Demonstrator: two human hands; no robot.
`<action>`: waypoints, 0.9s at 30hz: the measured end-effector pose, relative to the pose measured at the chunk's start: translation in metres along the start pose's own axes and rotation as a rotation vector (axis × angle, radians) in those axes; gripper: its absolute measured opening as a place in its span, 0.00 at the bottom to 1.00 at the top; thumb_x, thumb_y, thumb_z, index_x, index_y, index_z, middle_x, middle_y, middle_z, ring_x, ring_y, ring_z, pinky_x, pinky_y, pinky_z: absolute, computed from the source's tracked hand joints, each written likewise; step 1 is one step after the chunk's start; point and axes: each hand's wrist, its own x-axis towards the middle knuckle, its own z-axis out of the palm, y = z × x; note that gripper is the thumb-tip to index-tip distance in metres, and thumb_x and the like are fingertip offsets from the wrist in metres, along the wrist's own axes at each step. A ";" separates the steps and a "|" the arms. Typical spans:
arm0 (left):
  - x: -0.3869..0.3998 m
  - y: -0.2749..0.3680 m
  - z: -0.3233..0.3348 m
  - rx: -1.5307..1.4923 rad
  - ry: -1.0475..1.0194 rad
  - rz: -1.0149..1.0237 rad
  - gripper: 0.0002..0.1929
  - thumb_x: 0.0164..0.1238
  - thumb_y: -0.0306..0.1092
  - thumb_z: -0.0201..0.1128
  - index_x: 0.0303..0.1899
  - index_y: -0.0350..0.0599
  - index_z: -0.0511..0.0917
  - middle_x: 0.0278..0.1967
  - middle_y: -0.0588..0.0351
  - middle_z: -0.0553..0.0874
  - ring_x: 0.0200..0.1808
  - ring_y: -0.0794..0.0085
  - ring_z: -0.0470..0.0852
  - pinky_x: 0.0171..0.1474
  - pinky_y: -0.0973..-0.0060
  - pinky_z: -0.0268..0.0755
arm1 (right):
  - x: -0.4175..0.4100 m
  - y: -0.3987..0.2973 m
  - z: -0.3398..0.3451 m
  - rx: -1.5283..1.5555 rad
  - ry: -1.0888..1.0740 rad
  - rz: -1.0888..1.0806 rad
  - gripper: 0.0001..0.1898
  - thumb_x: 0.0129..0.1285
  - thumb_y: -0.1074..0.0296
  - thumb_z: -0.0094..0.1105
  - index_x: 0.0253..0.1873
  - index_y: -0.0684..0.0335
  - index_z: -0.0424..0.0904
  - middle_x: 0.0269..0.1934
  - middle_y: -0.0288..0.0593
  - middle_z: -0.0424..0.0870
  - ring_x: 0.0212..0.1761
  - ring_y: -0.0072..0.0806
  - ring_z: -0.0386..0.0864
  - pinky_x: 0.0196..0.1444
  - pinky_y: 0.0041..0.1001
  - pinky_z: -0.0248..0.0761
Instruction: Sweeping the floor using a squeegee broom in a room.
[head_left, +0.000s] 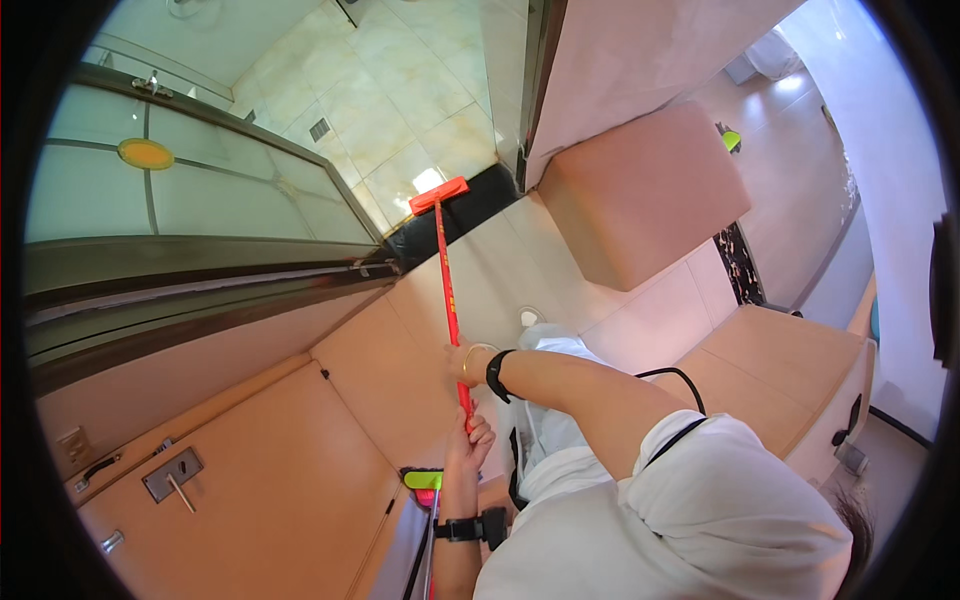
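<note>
A long-handled floor-cleaning tool (443, 259) has a red shaft with yellow marks and a flat orange-red head. Whether bristles or a blade line the head's underside, I cannot tell. The head lies across the black door sill (480, 201), at the edge of the tiled wet-room floor (390, 142). My right hand (469, 363), with a bracelet and a black wristband above it, grips the lower shaft. Closer to my body, my left hand (471, 437) is closed around the shaft's end. A black strap with a small box circles my left forearm.
A frosted-glass door (217, 195) stands left of the sill. A pinkish-brown box-shaped stool (645, 195) sits to the right. Below left is a wooden door (247, 480) with a lever handle. A green-headed broom (424, 480) leans near my left forearm. Beside me stands a wooden cabinet (780, 360).
</note>
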 end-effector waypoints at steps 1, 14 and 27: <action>-0.009 -0.002 -0.005 0.089 0.030 -0.004 0.14 0.62 0.45 0.43 0.42 0.48 0.68 0.14 0.67 0.61 0.10 0.85 0.55 0.17 0.86 0.48 | 0.002 -0.005 0.010 0.084 -0.008 -0.004 0.10 0.42 0.65 0.56 0.32 0.58 0.79 0.34 0.43 0.78 0.39 0.36 0.73 0.35 0.32 0.70; -0.022 -0.005 -0.003 0.254 0.089 -0.050 0.14 0.62 0.46 0.43 0.44 0.49 0.65 0.14 0.68 0.61 0.11 0.85 0.53 0.16 0.87 0.47 | -0.018 -0.005 -0.020 0.197 -0.287 0.004 0.08 0.39 0.62 0.56 0.26 0.56 0.79 0.24 0.42 0.79 0.29 0.37 0.77 0.30 0.34 0.70; -0.104 -0.005 0.002 0.478 0.380 -0.229 0.16 0.63 0.46 0.40 0.45 0.50 0.66 0.13 0.68 0.59 0.11 0.86 0.52 0.16 0.87 0.46 | -0.015 -0.076 0.006 0.386 -0.354 -0.100 0.11 0.40 0.58 0.56 0.29 0.55 0.79 0.24 0.40 0.79 0.29 0.35 0.77 0.29 0.33 0.69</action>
